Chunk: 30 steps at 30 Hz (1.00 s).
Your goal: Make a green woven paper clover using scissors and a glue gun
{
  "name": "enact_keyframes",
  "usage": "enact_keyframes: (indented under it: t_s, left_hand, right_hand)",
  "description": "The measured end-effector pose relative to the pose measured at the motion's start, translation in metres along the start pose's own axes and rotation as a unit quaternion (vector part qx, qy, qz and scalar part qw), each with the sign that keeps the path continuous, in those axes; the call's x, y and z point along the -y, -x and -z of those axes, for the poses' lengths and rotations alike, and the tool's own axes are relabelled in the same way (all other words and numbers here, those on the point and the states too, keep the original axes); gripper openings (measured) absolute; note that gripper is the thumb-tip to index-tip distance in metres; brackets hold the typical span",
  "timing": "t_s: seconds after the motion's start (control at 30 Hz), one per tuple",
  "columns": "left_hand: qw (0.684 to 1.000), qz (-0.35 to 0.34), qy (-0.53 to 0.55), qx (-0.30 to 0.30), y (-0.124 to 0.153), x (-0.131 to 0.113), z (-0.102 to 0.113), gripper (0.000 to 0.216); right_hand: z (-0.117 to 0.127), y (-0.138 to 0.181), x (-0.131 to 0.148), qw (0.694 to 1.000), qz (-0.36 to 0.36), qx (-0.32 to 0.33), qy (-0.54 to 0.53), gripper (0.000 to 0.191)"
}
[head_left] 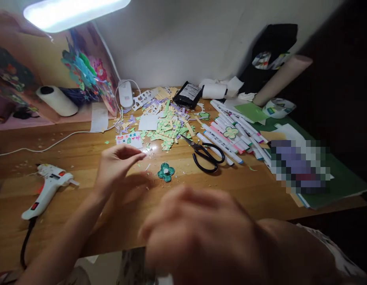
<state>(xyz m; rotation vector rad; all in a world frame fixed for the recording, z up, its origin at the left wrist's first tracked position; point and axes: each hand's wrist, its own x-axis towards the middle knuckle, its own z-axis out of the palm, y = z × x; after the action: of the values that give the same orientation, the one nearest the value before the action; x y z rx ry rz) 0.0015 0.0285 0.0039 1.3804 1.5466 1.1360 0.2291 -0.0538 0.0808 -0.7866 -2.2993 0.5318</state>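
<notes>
A dark green four-petal flower (164, 176) with a white lump at its centre lies flat on the wooden desk. To its upper left, my left hand (116, 166) hovers above the desk with thumb and fingertips pinched together; whatever they hold, if anything, is too small to make out. Close to the camera, my right hand (198, 229) is smeared by motion below and right of the flower, and its fingers do not show clearly. Scissors (205, 153) with black handles lie right of the flower, blades partly apart. Behind my left hand rests a card (132, 139) with small colourful drawings.
A white glue gun (48, 190) with a black cord lies at left. Paper scraps (168, 124) heap at the back, before a black packet (187, 95). Several markers (221, 138) and a light green paper flower (231, 132) are on the right. A lamp (76, 14) hangs overhead.
</notes>
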Motion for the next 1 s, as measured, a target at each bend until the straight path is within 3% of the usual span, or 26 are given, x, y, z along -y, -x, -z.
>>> enact_keyframes:
  t_s: [0.03, 0.1, 0.3, 0.5, 0.73, 1.0]
  left_hand:
    - [1.0, 0.014, 0.02, 0.014, 0.005, 0.0, -0.006, 0.025]
    - [0.997, 0.035, 0.054, 0.034, 0.011, 0.002, -0.015, 0.037]
    - [0.979, 0.07, 0.169, 0.09, 0.022, 0.01, -0.024, 0.045]
    - [0.968, 0.086, 0.197, 0.133, 0.029, 0.021, -0.028, 0.034]
    - [0.964, 0.113, 0.207, 0.125, 0.031, 0.021, -0.029, 0.03]
    - [0.952, 0.14, 0.225, 0.154, 0.032, 0.024, -0.034, 0.033]
  right_hand:
    - [-0.006, -0.014, -0.01, 0.999, -0.009, 0.013, -0.029, 0.017]
    - [-0.018, -0.034, -0.034, 0.996, -0.064, -0.045, -0.031, 0.013]
    - [-0.055, -0.035, -0.088, 0.985, -0.151, 0.028, -0.079, 0.005]
    - [-0.068, -0.027, -0.099, 0.991, -0.122, 0.021, -0.051, 0.007]
    - [-0.067, -0.025, -0.105, 0.995, -0.087, 0.023, -0.048, 0.009]
    - [-0.065, -0.023, -0.114, 0.996, -0.048, 0.079, -0.015, 0.006]
